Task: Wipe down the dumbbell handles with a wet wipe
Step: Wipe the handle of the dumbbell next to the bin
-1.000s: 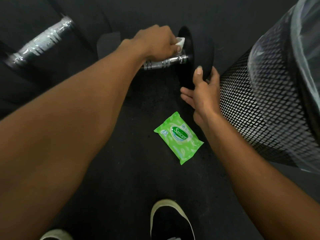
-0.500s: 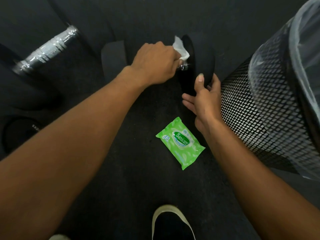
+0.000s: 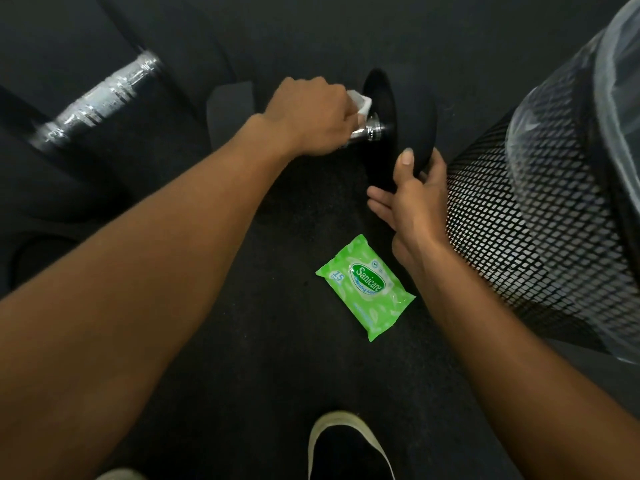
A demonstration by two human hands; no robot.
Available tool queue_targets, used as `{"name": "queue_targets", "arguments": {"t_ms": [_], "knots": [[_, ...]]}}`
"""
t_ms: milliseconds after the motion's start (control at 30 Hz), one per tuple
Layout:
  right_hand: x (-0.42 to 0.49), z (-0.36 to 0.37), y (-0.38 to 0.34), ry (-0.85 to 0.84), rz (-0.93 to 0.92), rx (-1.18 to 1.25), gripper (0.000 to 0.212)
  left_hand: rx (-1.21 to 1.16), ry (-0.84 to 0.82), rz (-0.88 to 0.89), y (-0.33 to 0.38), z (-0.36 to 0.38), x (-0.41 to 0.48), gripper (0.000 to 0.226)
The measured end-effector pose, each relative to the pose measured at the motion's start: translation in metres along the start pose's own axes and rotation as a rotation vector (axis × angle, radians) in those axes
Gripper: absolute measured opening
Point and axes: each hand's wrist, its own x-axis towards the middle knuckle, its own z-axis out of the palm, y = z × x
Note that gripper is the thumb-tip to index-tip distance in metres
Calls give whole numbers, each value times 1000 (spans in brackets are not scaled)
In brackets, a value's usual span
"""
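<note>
Black wire-mesh waste bin (image 3: 519, 220) stands at right on the dark rubber floor (image 3: 259, 358), fitted with a clear plastic liner (image 3: 616, 98) folded over its rim. Green "Sanicare" wipes pack (image 3: 365, 287) lies flat on the floor, just left of the bin. Black shoe (image 3: 346, 452) with a pale sole edge sits at the bottom edge, near the pack.

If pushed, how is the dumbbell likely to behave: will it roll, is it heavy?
The dumbbell probably rolls: its head looks round, and the right hand grips it. Likely heavy for its size: thick metal handle, bulky head. The handle may be slick where the left hand holds the wipe.
</note>
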Motion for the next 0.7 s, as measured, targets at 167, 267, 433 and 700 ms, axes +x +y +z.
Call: {"name": "queue_targets", "arguments": {"t_ms": [167, 267, 433, 700], "knots": [[-1, 0, 0, -2, 1, 10, 51, 210, 147, 71, 14, -1, -36, 37], [-1, 1, -3, -5, 8, 25, 49, 317, 147, 52, 33, 2, -54, 39], [-3, 1, -7, -13, 25, 31, 50, 367, 66, -104, 53, 13, -77, 42], [-10, 1, -13, -15, 47, 28, 55, 313, 98, -114, 48, 13, -65, 47]]}}
